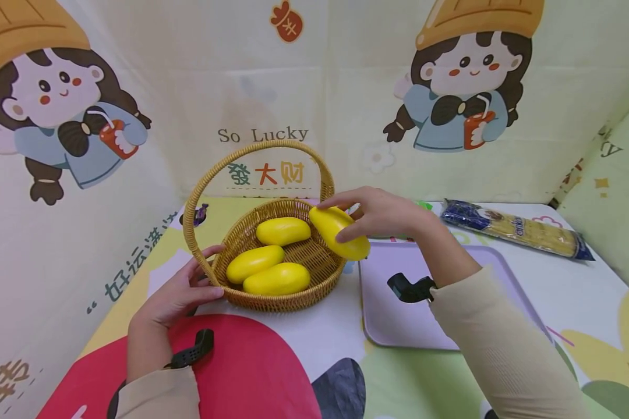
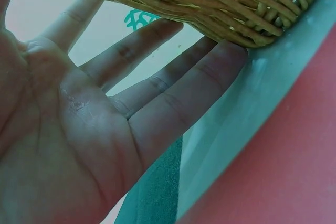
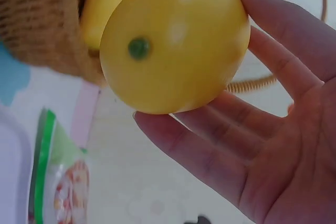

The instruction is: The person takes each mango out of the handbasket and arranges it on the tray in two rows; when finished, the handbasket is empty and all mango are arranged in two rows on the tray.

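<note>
- Yellow and smooth-looking, a long fruit (image 1: 335, 228) is hanging tilted over the right rim of the woven basket (image 1: 280, 301); we are not managing to tell whether it is touching that rim.
- We are seeing the right hand (image 1: 382, 212) gripping this fruit between thumb and fingers, which are parting only as wide as its girth; the right wrist view is showing a green spot (image 3: 139, 48) on its end.
- Nearly straight, the fingers of the left hand (image 1: 175, 297) are touching the basket's left side, near the foot of its handle, and they are clasping nothing.
- 3 other yellow fruits (image 1: 276, 279) are lying inside the basket, while a lavender tray (image 1: 398, 329) is sitting just to its right on the desk (image 1: 309, 340).
- We are judging the step to be moving 1 fruit across the rim, the left hand steadying the basket; we are not able to say which way it is going.
- Next, we are thinking, the move is calling for a secure grip, enough height for clearing the rim, and a gentle release.
- On the backdrop (image 1: 346, 105) we are reading "So Lucky", with "發大财" beneath; slanting characters on the left are beginning "好运".
- Beyond the tray, a blue-ended packet (image 1: 513, 230), apparently pasta, is lying flat; its lettering is proving too small for us.
</note>
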Demonstrator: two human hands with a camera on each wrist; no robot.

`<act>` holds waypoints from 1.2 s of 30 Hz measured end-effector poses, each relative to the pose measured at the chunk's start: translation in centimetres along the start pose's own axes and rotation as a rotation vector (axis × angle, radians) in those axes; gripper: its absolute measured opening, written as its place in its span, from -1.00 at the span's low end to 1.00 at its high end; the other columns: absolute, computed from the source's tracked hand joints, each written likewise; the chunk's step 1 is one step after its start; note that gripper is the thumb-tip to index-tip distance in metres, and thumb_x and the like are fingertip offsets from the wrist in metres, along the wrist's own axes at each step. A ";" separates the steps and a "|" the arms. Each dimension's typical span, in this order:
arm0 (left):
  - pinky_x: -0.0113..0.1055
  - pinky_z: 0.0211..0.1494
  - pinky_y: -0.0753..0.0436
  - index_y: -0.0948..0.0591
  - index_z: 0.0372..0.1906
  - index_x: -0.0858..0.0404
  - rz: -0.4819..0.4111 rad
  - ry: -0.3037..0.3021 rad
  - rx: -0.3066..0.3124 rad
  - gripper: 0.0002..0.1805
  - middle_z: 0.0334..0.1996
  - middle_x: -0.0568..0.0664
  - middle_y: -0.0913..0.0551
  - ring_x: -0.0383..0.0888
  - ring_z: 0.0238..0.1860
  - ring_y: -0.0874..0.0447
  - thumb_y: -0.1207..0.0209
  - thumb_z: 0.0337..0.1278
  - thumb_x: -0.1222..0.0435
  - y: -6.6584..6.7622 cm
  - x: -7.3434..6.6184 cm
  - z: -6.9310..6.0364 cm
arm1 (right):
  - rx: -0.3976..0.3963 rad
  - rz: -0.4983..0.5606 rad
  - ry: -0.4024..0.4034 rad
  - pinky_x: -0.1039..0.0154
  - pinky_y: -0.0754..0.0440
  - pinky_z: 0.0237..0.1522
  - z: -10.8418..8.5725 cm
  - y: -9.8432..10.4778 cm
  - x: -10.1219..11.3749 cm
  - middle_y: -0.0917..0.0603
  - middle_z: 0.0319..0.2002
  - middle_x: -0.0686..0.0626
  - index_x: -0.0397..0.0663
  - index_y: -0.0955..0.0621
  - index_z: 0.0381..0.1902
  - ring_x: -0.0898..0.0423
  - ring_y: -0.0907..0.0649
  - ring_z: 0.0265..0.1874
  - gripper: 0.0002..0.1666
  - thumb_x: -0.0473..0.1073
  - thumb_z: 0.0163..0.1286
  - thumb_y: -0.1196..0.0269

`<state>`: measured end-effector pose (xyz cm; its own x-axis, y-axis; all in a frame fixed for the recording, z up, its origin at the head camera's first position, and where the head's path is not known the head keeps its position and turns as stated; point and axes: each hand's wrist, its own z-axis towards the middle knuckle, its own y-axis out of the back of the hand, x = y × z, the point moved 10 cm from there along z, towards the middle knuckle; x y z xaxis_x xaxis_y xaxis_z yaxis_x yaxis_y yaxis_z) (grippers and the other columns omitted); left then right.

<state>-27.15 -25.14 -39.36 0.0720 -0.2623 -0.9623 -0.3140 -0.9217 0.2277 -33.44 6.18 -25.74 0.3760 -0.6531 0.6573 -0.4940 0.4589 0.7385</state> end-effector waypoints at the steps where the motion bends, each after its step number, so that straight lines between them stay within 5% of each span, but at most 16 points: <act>1: -0.43 0.19 -0.62 -0.09 0.63 -0.12 0.000 0.000 0.002 -0.07 0.59 0.23 -0.13 -0.29 0.25 -0.55 -0.33 0.30 0.27 0.0 0.0 0.0 | -0.006 0.007 -0.005 0.02 -0.74 0.07 -0.3 0.3 -0.4 -0.50 0.43 0.08 0.45 -0.53 0.41 -0.23 -0.59 0.29 -0.27 -0.09 0.31 -0.45; 11: -0.42 0.19 -0.63 -0.07 0.63 -0.08 -0.019 -0.011 0.015 -0.07 0.60 0.24 -0.12 -0.32 0.22 -0.58 -0.32 0.31 0.29 -0.2 -0.2 0.0 | -0.032 0.017 -0.019 0.04 -0.75 0.03 -2.8 2.1 -3.6 -0.62 0.24 -0.11 0.19 -0.50 0.46 -0.25 -0.63 0.20 -0.29 -0.11 0.37 -0.41; 17: -0.42 0.19 -0.63 -0.07 0.64 -0.10 -0.015 -0.005 0.003 -0.06 0.61 0.23 -0.10 -0.32 0.22 -0.57 -0.32 0.31 0.29 0.0 0.0 0.0 | -0.015 0.024 -0.068 0.11 -0.76 -0.09 -3.3 1.1 -6.2 -0.42 0.46 -0.15 0.19 -0.50 0.47 -0.25 -0.60 0.16 -0.27 -0.09 0.35 -0.42; 29: -0.43 0.18 -0.63 -0.07 0.64 -0.11 -0.009 -0.004 -0.003 -0.05 0.61 0.23 -0.09 -0.34 0.21 -0.57 -0.32 0.31 0.29 0.0 0.1 -0.1 | -0.005 -0.073 -0.193 0.15 -0.73 -0.14 -3.5 -0.3 -10.3 -0.54 0.30 -0.28 0.21 -0.50 0.46 -0.12 -0.62 -0.02 -0.24 -0.05 0.31 -0.44; 36: -0.43 0.19 -0.63 -0.07 0.64 -0.13 -0.009 -0.005 0.003 -0.06 0.61 0.22 -0.09 -0.32 0.22 -0.56 -0.32 0.32 0.29 -0.1 0.0 0.0 | -0.003 -0.178 -0.217 -0.24 -0.58 0.23 -3.2 -1.3 -11.3 -0.51 0.41 -0.23 0.24 -0.56 0.41 -0.24 -0.52 0.25 -0.30 -0.07 0.31 -0.43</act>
<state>-27.07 -25.08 -39.40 0.0700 -0.2525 -0.9651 -0.3159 -0.9233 0.2186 -34.51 14.93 -33.68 0.2801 -0.8371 0.4700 -0.4330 0.3268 0.8401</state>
